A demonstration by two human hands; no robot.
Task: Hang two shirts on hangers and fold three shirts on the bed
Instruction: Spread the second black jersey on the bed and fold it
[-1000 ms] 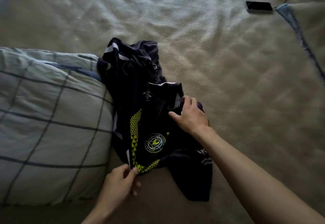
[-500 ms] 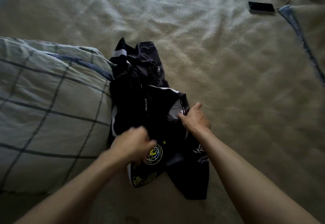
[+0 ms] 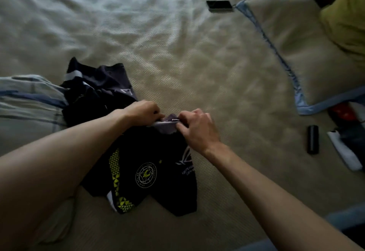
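Bed (image 3: 197,73): covered by a cream, waffle-textured bedspread, rumpled into shallow wrinkles.
Near left: a pale checked pillow (image 3: 25,104) lies on the bedspread.
Centre: a dark shirt (image 3: 154,171) with yellow triangle trim and a round crest lies crumpled beside that pillow; a second dark garment (image 3: 98,89) is bunched just behind it, touching both.
Far right: a cream pillow with blue edging (image 3: 308,49).
Far centre: a black phone (image 3: 219,5) lies flat near that pillow's corner.
Right: a black cylinder (image 3: 312,139) rests near the blue edging.
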